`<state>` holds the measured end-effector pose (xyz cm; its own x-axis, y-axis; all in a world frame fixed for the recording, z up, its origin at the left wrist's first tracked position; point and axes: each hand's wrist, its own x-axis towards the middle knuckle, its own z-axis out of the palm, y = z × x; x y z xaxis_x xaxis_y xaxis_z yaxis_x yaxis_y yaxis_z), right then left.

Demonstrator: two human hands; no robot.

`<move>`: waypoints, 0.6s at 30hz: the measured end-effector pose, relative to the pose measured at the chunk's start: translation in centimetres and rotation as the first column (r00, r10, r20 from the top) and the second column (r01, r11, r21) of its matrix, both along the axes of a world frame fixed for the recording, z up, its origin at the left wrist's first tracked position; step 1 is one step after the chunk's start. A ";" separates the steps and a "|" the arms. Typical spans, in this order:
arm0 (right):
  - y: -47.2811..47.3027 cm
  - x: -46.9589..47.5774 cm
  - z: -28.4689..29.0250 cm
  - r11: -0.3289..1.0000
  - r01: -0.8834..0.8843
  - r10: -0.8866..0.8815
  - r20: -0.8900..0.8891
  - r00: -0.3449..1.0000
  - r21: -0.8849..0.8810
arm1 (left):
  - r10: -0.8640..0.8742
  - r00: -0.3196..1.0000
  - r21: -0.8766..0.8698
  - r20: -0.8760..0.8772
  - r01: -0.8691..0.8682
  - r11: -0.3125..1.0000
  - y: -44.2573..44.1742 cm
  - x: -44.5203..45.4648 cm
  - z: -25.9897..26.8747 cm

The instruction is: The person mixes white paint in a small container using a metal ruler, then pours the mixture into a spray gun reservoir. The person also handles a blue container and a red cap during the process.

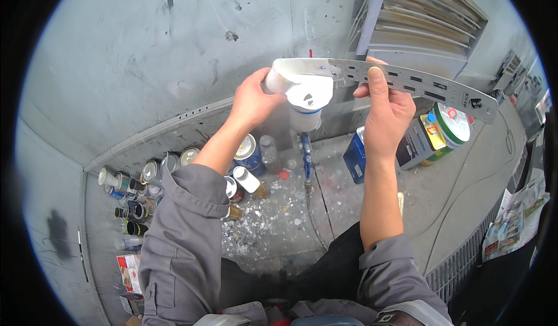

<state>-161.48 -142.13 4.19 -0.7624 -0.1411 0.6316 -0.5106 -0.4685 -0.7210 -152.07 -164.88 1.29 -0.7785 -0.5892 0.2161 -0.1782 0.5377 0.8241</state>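
Observation:
My left hand [257,101] grips a white cup [275,79], tilted with its mouth to the right. Between the thumb and fingers of my right hand [383,101] is a long metal mixing ruler [414,79] with printed scales; its whitened left end lies at the cup's mouth. Directly below the cup, a white paint strainer [310,91] with dark openings sits on the translucent cup [304,120] of a blue spray gun [306,153]. White liquid appears to be at the cup's lip, but I cannot tell whether it is flowing.
Paint cans [151,171] and small bottles [248,180] crowd the floor at left. A blue metal can [355,160], a grey jug [412,145] and a green-banded bucket [453,125] stand at right. A hose [311,214] runs from the gun. Floor grating [462,249] lies at lower right.

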 end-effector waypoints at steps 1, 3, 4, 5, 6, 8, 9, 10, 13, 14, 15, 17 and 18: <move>0.1 -0.4 -0.2 1.000 0.003 -0.003 0.009 1.000 -0.014 | 0.012 1.000 -0.031 0.022 -0.011 0.999 0.0 -0.3 0.2; 0.1 -1.0 -0.4 0.999 0.010 -0.009 0.025 1.000 -0.040 | 0.035 0.997 -0.091 0.064 -0.029 0.995 -0.1 -0.9 0.6; 0.3 -1.4 -0.5 1.000 0.016 -0.015 0.033 0.999 -0.027 | 0.047 0.995 -0.126 0.084 -0.036 0.991 -0.2 -1.1 0.5; 0.6 -1.7 -0.7 1.000 0.022 -0.022 0.041 0.999 -0.014 | 0.048 0.995 -0.147 0.088 -0.035 0.989 -0.1 -1.3 0.2; 0.7 -2.0 -0.7 1.000 0.025 -0.025 0.048 0.999 -0.009 | 0.054 0.994 -0.175 0.090 -0.037 0.984 -0.3 -1.5 0.1; 0.8 -2.3 -0.7 1.000 0.031 -0.031 0.064 0.997 -0.004 | 0.064 0.993 -0.221 0.100 -0.041 0.974 -0.7 -1.9 -0.2; 0.9 -2.4 -0.7 0.999 0.034 -0.034 0.072 0.997 0.002 | 0.070 0.992 -0.236 0.108 -0.042 0.971 -0.8 -2.0 -0.3; 1.0 -2.6 -0.7 0.999 0.036 -0.037 0.077 0.996 0.008 | 0.075 0.991 -0.251 0.115 -0.044 0.967 -0.9 -2.1 -0.3; 1.3 -3.1 -0.9 0.998 0.048 -0.051 0.097 0.994 0.031 | 0.071 0.986 -0.303 0.148 -0.023 0.953 -0.7 -2.4 -0.1; 1.2 -3.3 -1.1 0.998 0.053 -0.056 0.108 0.993 0.038 | 0.078 0.988 -0.328 0.135 -0.029 0.944 -0.6 -2.5 -0.1; 1.1 -3.4 -1.3 0.998 0.054 -0.059 0.120 0.991 0.045 | 0.087 0.989 -0.353 0.123 -0.038 0.935 -0.6 -2.4 -0.2; 0.7 -3.2 -1.6 0.995 0.064 -0.072 0.118 0.990 0.076 | 0.100 0.988 -0.384 0.114 -0.049 0.922 -0.6 -2.2 -0.3; 0.6 -3.3 -1.7 0.993 0.073 -0.083 0.112 0.990 0.093 | 0.100 0.989 -0.389 0.112 -0.049 0.920 -0.5 -2.3 -0.1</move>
<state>-164.76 -141.49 2.48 -0.8403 -0.1294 0.5264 -0.4540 -0.3626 -0.8139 -154.39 -165.35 1.19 -0.7715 -0.5379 0.3399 -0.3193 0.7893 0.5244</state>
